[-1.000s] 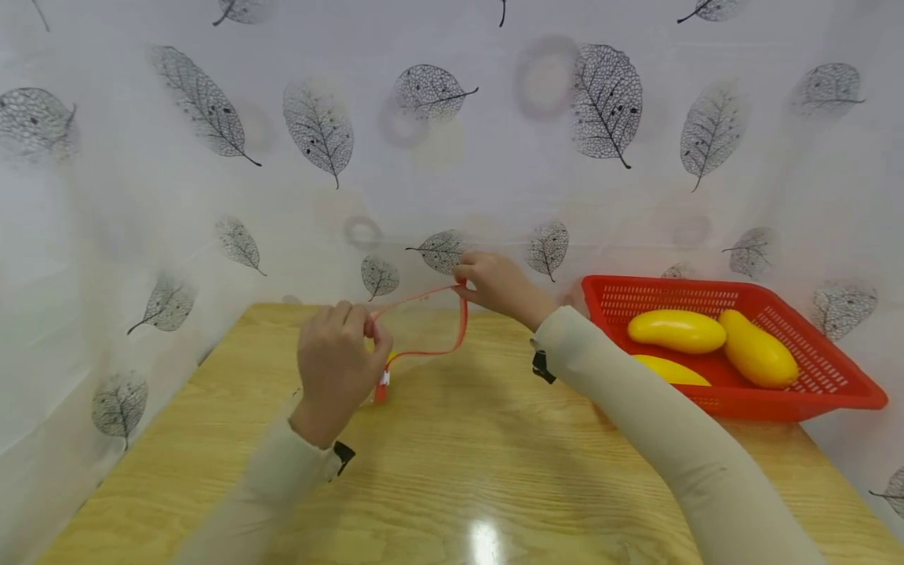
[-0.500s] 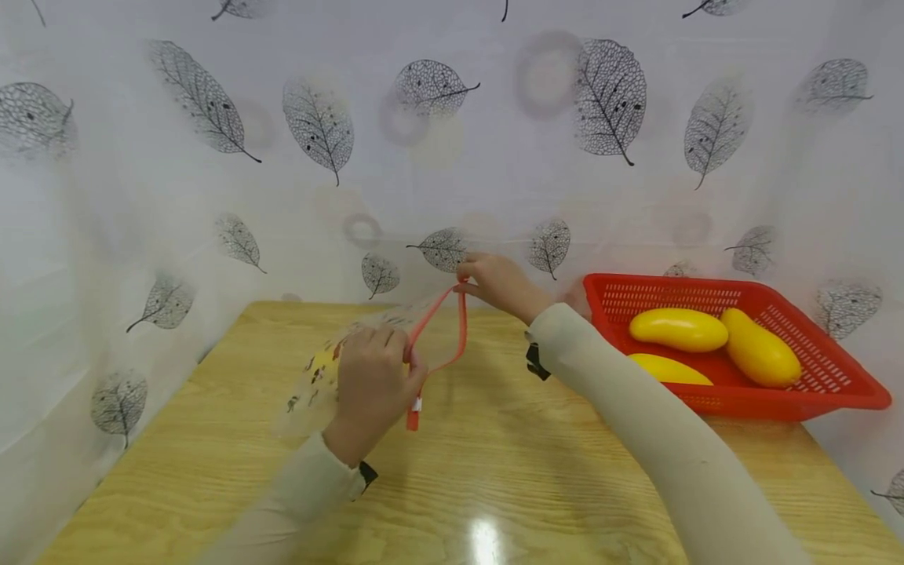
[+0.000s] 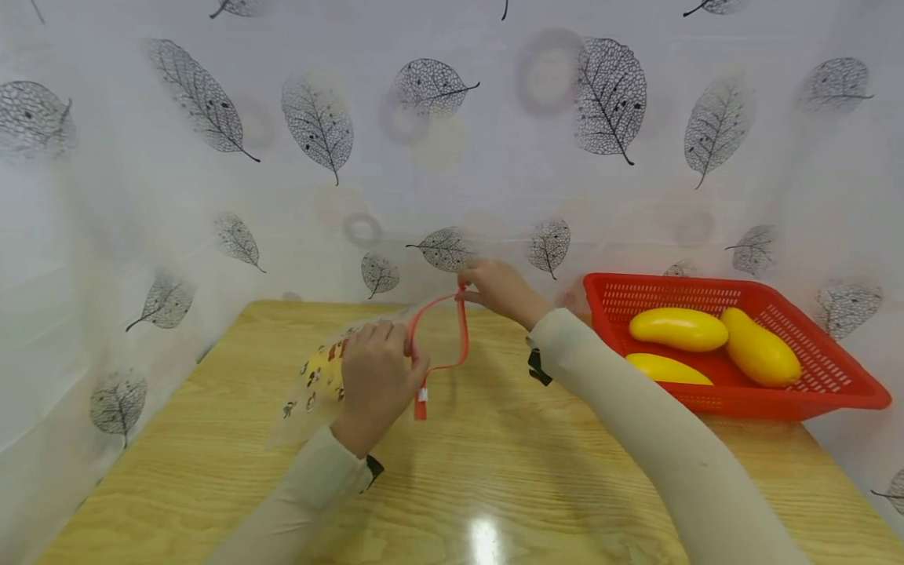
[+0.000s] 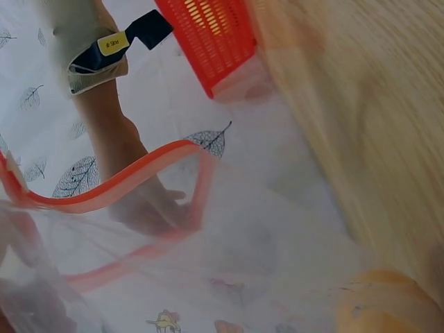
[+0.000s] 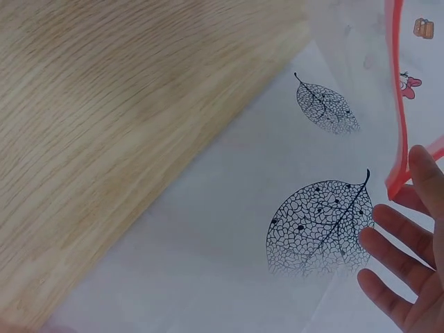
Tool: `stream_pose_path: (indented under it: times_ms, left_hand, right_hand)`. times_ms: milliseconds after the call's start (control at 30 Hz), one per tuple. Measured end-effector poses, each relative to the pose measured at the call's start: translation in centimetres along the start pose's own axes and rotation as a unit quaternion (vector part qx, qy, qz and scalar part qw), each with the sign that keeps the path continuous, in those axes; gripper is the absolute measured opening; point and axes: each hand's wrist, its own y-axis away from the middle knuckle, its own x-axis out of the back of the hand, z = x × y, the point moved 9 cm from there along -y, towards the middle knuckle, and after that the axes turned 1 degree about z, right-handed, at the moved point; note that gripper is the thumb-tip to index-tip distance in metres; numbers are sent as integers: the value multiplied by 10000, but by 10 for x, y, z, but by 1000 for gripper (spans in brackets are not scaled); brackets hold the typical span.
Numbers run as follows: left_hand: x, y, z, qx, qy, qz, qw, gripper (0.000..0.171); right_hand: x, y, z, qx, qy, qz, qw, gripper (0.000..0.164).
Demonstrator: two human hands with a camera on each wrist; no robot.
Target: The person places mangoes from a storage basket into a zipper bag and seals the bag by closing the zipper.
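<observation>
A clear zip bag point(image 3: 300, 408) printed with small cartoon figures is held over the table, its red-edged mouth point(image 3: 464, 337) spread into a loop facing right. My left hand point(image 3: 377, 384) pinches the near side of that mouth. At the far top corner, my right hand point(image 3: 501, 290) pinches the red rim between thumb and forefinger, the other fingers loose in the right wrist view. Below the left hand hangs the zip's end with a white slider point(image 3: 422, 394). Something yellow point(image 4: 388, 302) shows through the bag's film; its shape is partly hidden.
To the right, a red plastic basket point(image 3: 749, 402) contains a yellow oblong fruit or vegetable point(image 3: 678, 329) and two others like it. Behind the wooden table point(image 3: 452, 486) hangs a white curtain point(image 3: 480, 180) with a leaf print.
My left hand has shifted right and slightly down, bringing the bag's printed body into sight on its left. The mouth is rounder than half a second ago. My right hand has barely moved.
</observation>
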Motion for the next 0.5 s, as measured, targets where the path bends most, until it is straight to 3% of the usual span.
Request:
stream_pose_path:
  times_ms: [500]
  left_hand:
    - [-2, -2, 0, -17, -26, 183, 9998, 21]
  right_hand:
    - [9, 19, -10, 299, 167, 150, 9993, 24]
